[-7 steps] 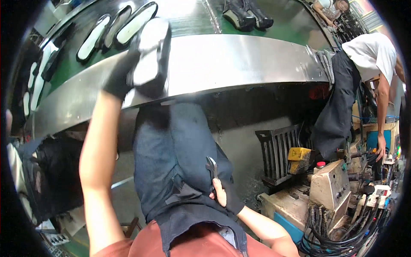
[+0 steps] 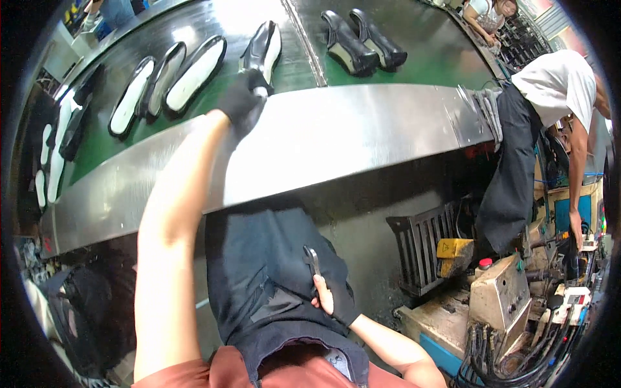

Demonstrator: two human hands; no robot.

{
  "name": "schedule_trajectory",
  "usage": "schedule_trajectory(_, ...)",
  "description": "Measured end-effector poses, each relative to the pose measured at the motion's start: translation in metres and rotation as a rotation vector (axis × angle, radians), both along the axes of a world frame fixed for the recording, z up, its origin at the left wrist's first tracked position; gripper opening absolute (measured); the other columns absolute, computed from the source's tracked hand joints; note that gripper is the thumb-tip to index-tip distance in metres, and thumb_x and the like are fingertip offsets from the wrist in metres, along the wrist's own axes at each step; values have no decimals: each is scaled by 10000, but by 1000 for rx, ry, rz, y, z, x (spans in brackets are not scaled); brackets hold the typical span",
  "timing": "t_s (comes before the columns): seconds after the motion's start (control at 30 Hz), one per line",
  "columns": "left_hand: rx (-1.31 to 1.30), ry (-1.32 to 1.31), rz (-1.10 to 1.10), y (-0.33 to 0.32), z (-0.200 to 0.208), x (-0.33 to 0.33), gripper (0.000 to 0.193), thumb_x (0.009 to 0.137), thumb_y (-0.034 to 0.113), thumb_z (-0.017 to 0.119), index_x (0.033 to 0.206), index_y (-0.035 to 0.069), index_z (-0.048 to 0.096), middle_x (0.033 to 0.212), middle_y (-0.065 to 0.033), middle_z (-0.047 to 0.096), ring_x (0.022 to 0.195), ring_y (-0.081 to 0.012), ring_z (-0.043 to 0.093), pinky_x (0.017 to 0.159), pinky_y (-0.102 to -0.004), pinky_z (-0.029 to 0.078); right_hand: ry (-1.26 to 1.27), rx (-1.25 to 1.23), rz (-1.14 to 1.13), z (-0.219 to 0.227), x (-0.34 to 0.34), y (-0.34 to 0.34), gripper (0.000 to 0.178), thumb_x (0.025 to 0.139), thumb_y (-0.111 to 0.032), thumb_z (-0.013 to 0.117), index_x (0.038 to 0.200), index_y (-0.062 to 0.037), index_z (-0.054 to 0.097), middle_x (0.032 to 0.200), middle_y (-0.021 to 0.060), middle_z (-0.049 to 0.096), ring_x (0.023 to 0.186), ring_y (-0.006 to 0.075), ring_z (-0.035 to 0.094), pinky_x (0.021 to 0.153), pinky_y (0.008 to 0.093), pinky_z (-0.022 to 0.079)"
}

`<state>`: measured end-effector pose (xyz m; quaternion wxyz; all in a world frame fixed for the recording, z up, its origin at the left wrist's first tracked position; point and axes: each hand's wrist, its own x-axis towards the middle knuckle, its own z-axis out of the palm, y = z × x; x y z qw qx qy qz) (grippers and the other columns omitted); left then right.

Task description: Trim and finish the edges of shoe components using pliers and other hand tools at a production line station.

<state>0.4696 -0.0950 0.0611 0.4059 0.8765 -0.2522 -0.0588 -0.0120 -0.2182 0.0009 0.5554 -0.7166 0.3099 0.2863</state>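
Note:
On the green belt a black shoe [image 2: 272,55] with a pale sole lies on its side. At its near end is my left hand [image 2: 246,103], in a dark fingerless glove, with its fingers closed round that end; the glove hides part of the grip. My right hand [image 2: 333,301], gloved the same way, rests low by my lap, shut round a metal open-end wrench [image 2: 312,260] whose jaw points up and away. Left of the shoe lie several others, such as a dark shoe [image 2: 196,74] with its white sole up.
A steel ledge [image 2: 349,129] runs along the belt [image 2: 414,45]. Farther right on it stands a pair of black heeled shoes [image 2: 352,48]. Below right are a slatted dark rack [image 2: 424,249], a yellow pedal box [image 2: 455,255] and a hose-filled machine [image 2: 498,294]. A co-worker [image 2: 559,84] bends there.
My left hand has carried the shoe away from me and to the right, from over the steel ledge onto the belt. The right hand still holds the wrench.

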Motion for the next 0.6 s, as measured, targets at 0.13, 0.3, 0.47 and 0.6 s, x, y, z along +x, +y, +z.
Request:
schedule_trajectory(0.13,232,-84,-36,8,16,18,550,865,339,681,1326,80,531,1218,-220,618,1215,-355,548,1030,-390,423,25,29,52,-22,37,-5,610,1008,-525,379,788,-15,631,587,73,629,535,155,616,547,320,481)
schedule_trajectory(0.3,150,-746,278,77,43,42,465,810,317,716,1146,6,634,1117,-212,650,1071,-372,602,944,-440,455,96,136,-32,-34,59,-12,608,1000,-516,410,791,2,650,571,65,627,522,147,602,532,315,473)
schedule_trajectory(0.47,383,-738,573,158,-16,27,647,783,328,754,1278,-30,542,1175,-236,617,1068,-377,611,966,-435,456,150,317,-129,-29,66,-9,508,1009,-481,435,875,-20,603,630,45,571,514,109,589,479,265,465)
schedule_trajectory(0.6,70,-257,586,123,-5,16,698,751,290,775,1301,-46,508,1131,-208,637,1045,-321,627,931,-398,479,126,307,-129,-20,70,-9,472,1012,-452,448,874,-20,582,633,42,565,498,113,588,459,265,467)
